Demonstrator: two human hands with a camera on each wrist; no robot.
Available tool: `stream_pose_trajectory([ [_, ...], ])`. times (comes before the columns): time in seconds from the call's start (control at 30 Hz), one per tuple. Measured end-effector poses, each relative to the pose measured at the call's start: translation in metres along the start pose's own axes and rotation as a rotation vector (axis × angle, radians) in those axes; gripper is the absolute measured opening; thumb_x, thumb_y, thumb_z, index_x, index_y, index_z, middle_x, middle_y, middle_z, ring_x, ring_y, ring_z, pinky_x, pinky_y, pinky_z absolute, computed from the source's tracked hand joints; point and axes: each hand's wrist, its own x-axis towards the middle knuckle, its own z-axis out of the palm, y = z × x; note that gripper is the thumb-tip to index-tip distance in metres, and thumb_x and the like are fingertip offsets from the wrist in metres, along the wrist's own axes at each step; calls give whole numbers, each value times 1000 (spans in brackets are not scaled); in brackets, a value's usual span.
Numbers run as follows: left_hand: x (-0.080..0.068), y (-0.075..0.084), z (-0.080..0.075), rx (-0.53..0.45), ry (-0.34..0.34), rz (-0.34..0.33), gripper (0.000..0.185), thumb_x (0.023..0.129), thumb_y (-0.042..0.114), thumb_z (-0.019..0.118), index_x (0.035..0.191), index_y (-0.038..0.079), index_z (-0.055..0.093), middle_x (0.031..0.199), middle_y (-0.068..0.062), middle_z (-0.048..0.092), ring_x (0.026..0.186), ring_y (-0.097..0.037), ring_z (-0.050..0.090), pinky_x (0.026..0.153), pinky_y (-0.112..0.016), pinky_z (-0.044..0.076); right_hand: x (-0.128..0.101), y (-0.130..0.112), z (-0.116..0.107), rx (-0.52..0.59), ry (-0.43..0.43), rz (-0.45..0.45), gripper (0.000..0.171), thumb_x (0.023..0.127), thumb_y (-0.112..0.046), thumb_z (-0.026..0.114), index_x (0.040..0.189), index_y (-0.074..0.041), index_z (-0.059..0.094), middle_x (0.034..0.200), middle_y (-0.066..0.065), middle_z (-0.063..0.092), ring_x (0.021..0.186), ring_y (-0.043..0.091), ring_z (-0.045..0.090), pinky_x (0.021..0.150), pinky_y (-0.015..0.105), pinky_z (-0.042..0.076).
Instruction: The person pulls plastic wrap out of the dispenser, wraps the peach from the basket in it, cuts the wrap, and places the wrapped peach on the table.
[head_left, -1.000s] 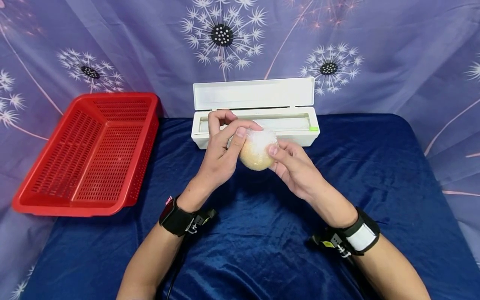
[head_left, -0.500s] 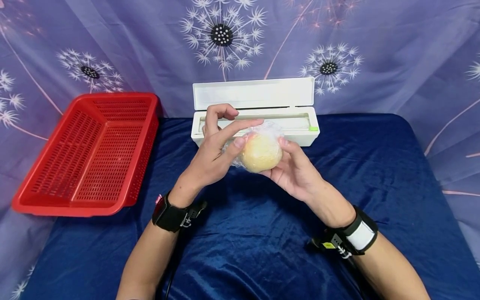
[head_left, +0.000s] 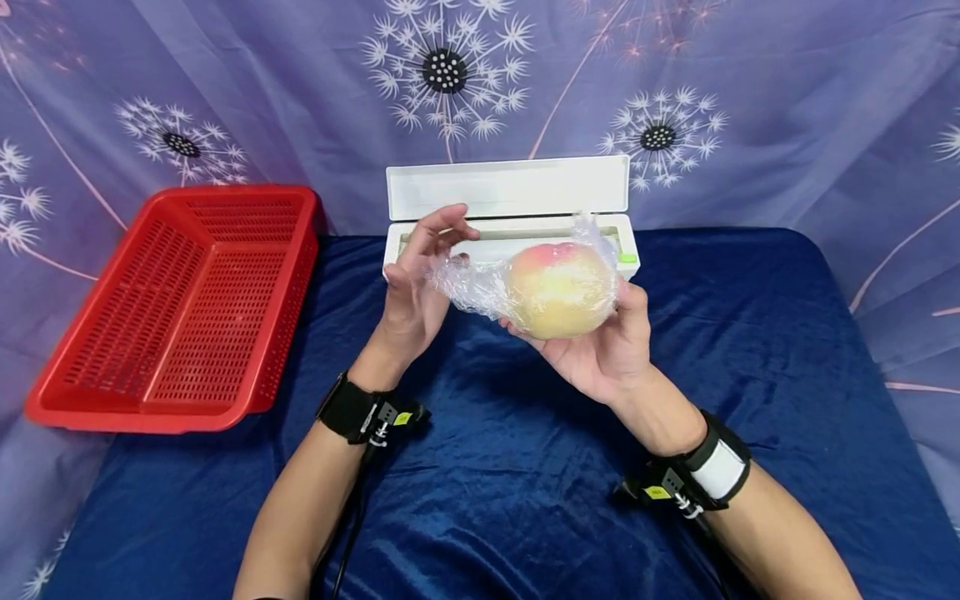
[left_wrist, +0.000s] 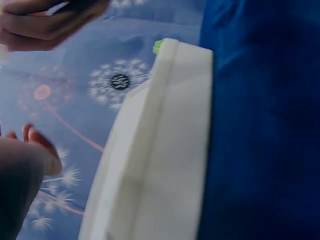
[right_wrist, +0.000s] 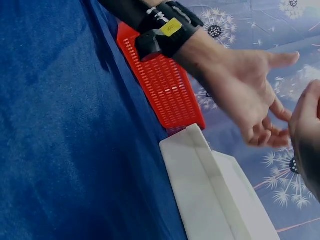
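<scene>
A round yellow fruit with a red blush (head_left: 562, 292), like an apple or a peach, is wrapped in clear cling film (head_left: 474, 287). The film bunches into a loose tail at its left and a crumpled tuft at its upper right. My right hand (head_left: 606, 348) holds the fruit from below and the right, thumb on its side. Beside the left tail is my left hand (head_left: 416, 292), palm turned toward the fruit and fingers loosely bent. In the right wrist view the left hand (right_wrist: 240, 85) has its thumb stretched out; the fruit is hidden there.
Behind the hands stands a white cling film box (head_left: 506, 187) with its lid raised and a green slider (head_left: 627, 258) at the right end. A red plastic basket (head_left: 258, 333) stands at the left on the blue cloth (head_left: 510, 500). A patterned curtain hangs behind.
The fruit has moved right and turned in my right hand, so its red side shows. My left hand has let go, moved left and turned its palm inward. The film's left tail has come into view.
</scene>
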Motion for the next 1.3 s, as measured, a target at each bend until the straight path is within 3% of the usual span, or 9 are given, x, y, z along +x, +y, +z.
stream_pose_trajectory([
  [0.2,-7,-18,3,-105,-171,-149,135,63,87,80,156,-3,42,140,-4,57,131,-21,53,108,-34,46,-3,2,-2,145,-137,-9,80,86,-34,83,150,-7,43,144,15,53,130,37,57,109,48,51],
  [0.37,-10,-25,9,-91,-361,-226,146,60,87,80,161,-7,30,159,-5,48,140,-23,51,111,-39,47,-8,5,-7,202,-243,0,84,87,-37,85,151,-5,41,144,16,52,133,37,54,113,47,48],
  [0.57,-12,-16,16,-116,-410,-253,146,58,89,81,162,-1,32,158,-9,48,140,-27,49,107,-40,49,-10,10,-10,209,-297,47,82,91,-39,81,152,-3,40,145,17,52,135,35,53,116,46,45],
  [0.7,-12,-12,20,-75,-409,-207,149,60,92,77,166,2,24,157,-8,42,140,-27,47,104,-39,50,-9,12,-10,172,-284,54,86,90,-41,82,154,-4,39,147,15,53,136,34,52,117,45,44],
  [0.83,-14,-12,28,-71,-413,-107,150,66,89,75,168,3,7,154,-1,37,140,-21,46,108,-39,48,-7,13,-9,114,-272,11,89,89,-40,83,156,-4,37,148,14,51,137,32,50,116,45,44],
  [0.97,-17,-10,38,-55,-389,7,151,71,83,77,167,-1,-3,158,1,35,147,-20,40,120,-42,38,-4,14,-8,57,-265,-36,83,89,-39,82,152,-5,42,148,11,51,136,31,50,116,46,44],
  [1.1,-19,-5,45,4,-333,70,152,72,78,81,166,-2,-8,159,-10,33,151,-27,36,122,-44,35,-3,16,-8,5,-233,-49,82,88,-40,81,152,-5,42,148,10,52,135,29,50,115,45,43],
  [1.3,-17,4,48,131,-293,89,154,73,77,81,163,-6,-11,156,-28,27,151,-40,34,123,-49,34,-5,16,-12,-72,-183,-17,70,92,-38,76,149,-7,48,143,7,58,131,25,55,114,42,45],
])
